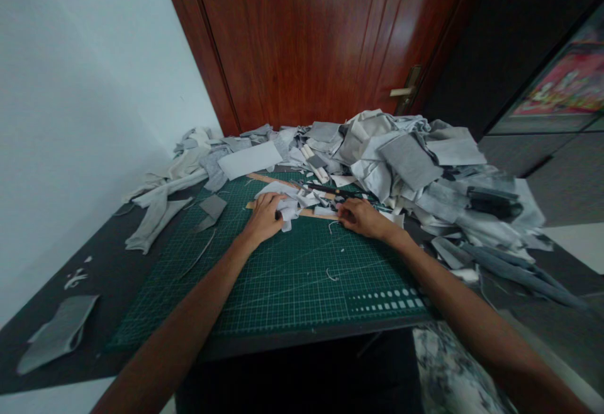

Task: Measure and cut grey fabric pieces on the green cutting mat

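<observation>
Fabric scraps (291, 209), pale, crumpled, irregular, on gridded green mat (283, 294)

1. Green, white-gridded, rectangular cutting mat (292, 294): left bare hand (267, 216) at eleven o'clock, touching crumpled white fabric scraps (291, 204).
2. Right bare hand (362, 218): one o'clock, curled.
3. Grey-and-white cloth heap (409, 159): two o'clock.

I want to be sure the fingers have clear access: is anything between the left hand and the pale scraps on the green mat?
Nothing visible is: the left hand appears to rest directly on the pale scraps. The thin dark object lies beyond, to the right, not between them.
</observation>
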The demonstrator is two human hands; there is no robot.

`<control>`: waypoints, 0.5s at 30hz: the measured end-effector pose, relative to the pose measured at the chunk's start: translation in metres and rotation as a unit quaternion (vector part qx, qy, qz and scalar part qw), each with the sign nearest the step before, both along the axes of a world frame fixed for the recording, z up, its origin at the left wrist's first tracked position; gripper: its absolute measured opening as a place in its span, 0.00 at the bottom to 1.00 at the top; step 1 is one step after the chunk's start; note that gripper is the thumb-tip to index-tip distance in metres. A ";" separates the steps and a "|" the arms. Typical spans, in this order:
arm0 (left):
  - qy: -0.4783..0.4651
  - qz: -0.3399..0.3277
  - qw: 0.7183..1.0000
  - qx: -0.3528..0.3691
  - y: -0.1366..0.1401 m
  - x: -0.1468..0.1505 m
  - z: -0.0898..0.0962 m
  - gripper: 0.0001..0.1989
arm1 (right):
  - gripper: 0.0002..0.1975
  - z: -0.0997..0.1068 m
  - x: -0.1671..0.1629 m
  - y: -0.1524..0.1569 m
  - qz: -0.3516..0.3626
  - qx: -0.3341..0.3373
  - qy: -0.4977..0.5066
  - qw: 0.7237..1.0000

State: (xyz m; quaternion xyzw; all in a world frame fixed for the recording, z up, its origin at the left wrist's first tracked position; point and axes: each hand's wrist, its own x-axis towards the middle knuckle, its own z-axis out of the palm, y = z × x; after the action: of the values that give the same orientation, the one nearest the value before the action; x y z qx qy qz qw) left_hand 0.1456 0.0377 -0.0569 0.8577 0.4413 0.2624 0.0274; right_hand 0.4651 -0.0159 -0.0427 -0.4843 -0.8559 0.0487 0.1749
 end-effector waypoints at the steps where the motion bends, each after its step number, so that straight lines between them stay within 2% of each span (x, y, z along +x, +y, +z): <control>1: 0.004 0.001 1.000 -0.003 0.000 0.000 -0.001 0.25 | 0.05 -0.001 -0.001 0.000 0.005 -0.001 0.004 1.000; 9: 0.011 0.003 1.000 -0.008 0.004 -0.005 0.000 0.17 | 0.07 -0.006 -0.004 0.002 0.023 0.031 0.066 0.997; 12: 0.013 0.034 0.999 -0.016 0.012 -0.011 -0.003 0.16 | 0.10 -0.007 0.003 0.006 -0.018 0.065 0.079 0.995; 15: 0.012 0.065 0.997 -0.027 0.022 -0.019 -0.006 0.17 | 0.11 -0.011 0.016 0.014 -0.089 0.103 0.068 0.988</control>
State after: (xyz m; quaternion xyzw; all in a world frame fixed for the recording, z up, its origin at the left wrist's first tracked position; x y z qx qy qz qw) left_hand 0.1269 0.0592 -0.0630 0.8290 0.5036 0.2415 0.0277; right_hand 0.4814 -0.0020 -0.0536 -0.5334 -0.7961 -0.0227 0.2847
